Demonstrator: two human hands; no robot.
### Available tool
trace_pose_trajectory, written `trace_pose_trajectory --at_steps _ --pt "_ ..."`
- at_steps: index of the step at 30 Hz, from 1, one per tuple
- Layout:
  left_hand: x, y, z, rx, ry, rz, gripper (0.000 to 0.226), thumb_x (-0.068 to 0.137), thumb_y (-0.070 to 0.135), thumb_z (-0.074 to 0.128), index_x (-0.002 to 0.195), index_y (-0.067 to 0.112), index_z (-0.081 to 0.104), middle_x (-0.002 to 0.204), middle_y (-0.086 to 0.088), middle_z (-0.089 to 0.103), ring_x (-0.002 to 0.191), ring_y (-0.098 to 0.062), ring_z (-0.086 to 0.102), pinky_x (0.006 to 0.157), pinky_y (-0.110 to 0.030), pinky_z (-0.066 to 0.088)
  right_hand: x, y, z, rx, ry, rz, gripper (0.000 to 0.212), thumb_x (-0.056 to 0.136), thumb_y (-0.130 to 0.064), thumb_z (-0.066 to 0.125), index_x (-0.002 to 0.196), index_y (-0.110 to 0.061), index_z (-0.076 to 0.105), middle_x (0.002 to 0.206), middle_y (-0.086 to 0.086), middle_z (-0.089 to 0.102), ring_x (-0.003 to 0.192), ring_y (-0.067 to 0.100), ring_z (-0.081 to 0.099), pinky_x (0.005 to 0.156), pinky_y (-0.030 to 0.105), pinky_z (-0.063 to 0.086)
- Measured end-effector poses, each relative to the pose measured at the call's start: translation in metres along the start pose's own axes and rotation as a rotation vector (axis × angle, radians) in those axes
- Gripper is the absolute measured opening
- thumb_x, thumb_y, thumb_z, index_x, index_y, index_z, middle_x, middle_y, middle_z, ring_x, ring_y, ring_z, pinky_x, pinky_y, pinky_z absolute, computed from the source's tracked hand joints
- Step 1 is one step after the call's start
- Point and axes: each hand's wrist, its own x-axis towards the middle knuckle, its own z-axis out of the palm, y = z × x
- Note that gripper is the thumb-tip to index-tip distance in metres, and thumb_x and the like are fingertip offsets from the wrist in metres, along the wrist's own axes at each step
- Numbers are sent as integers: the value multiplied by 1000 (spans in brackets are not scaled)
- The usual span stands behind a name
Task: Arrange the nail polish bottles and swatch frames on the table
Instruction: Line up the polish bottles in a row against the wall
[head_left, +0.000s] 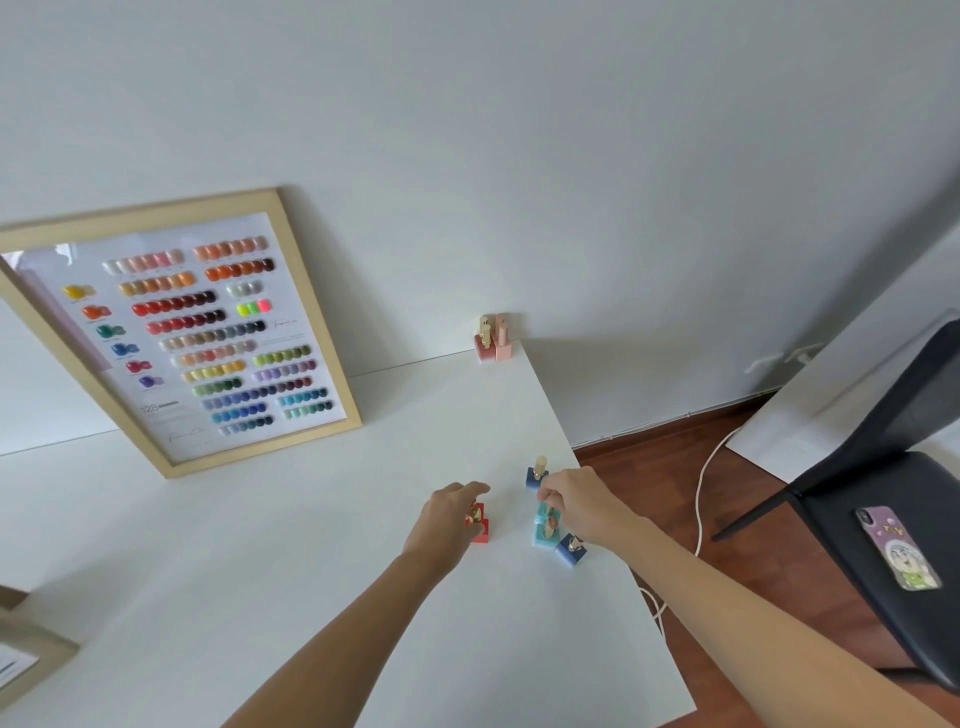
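Observation:
A wood-framed swatch frame (171, 332) with rows of coloured nail tips leans on the wall at the back left of the white table (363, 597). My left hand (447, 519) curls around red bottles (479, 525). My right hand (576, 501) pinches the gold cap of a teal bottle (545, 530) near the table's right edge. A dark blue bottle (537, 475) stands just behind that hand, and another blue bottle (571, 550) stands in front of it. Two pink bottles (493, 340) stand at the table's far corner against the wall.
A second wooden frame (26, 660) shows partly at the lower left edge. To the right, a black chair (893, 519) holds a phone in a purple case (898, 548). A white cable (701, 493) runs over the wooden floor beside the table's right edge.

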Motion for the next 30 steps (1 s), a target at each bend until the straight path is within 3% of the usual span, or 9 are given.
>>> trace_pose_trajectory --at_steps 4,7,9,13,18,23,30 --pt "-2 -2 1 66 -2 38 47 89 10 57 132 28 52 126 1 57 112 -19 56 95 -31 48 -5 2 2 -14 -49 -37 22 94 -17 50 102 -4 66 105 16 62 100 30 59 77 28 41" --pt "-1 -5 3 107 -21 65 40 90 10 57 127 25 56 127 1 55 112 -20 55 93 -31 48 -7 5 4 -65 -188 -36 41 82 -34 68 116 -13 62 113 10 54 107 23 51 89 32 42" --pt "-1 -6 4 102 -26 68 32 90 7 57 119 21 60 123 -1 56 105 -21 57 88 -29 48 -6 4 7 -140 -196 -40 37 78 -25 71 111 -11 65 112 12 56 107 24 51 88 33 43" --pt "-1 -10 5 84 -14 81 22 90 4 57 108 16 63 116 -2 58 96 -22 58 81 -26 47 -1 4 14 -214 -120 -40 21 82 -4 57 100 -5 69 108 17 62 99 29 57 81 33 45" --pt "0 -15 2 50 -11 97 20 89 3 59 105 13 63 111 -2 60 90 -18 56 76 -21 41 3 7 18 -237 -124 -40 20 83 -2 53 97 -1 68 106 20 64 95 34 61 79 39 49" --pt "4 -21 -4 28 9 98 16 87 3 62 100 12 65 105 -3 62 80 -16 50 72 -19 36 11 3 19 -213 -140 -54 22 85 -5 53 100 -5 70 102 19 66 91 31 62 73 32 46" --pt "27 -32 -31 28 103 88 14 84 3 66 96 11 68 99 -5 66 79 -15 54 73 -18 41 41 -19 3 -115 -88 -180 20 83 -3 57 98 -3 70 97 15 69 88 26 59 77 33 48"
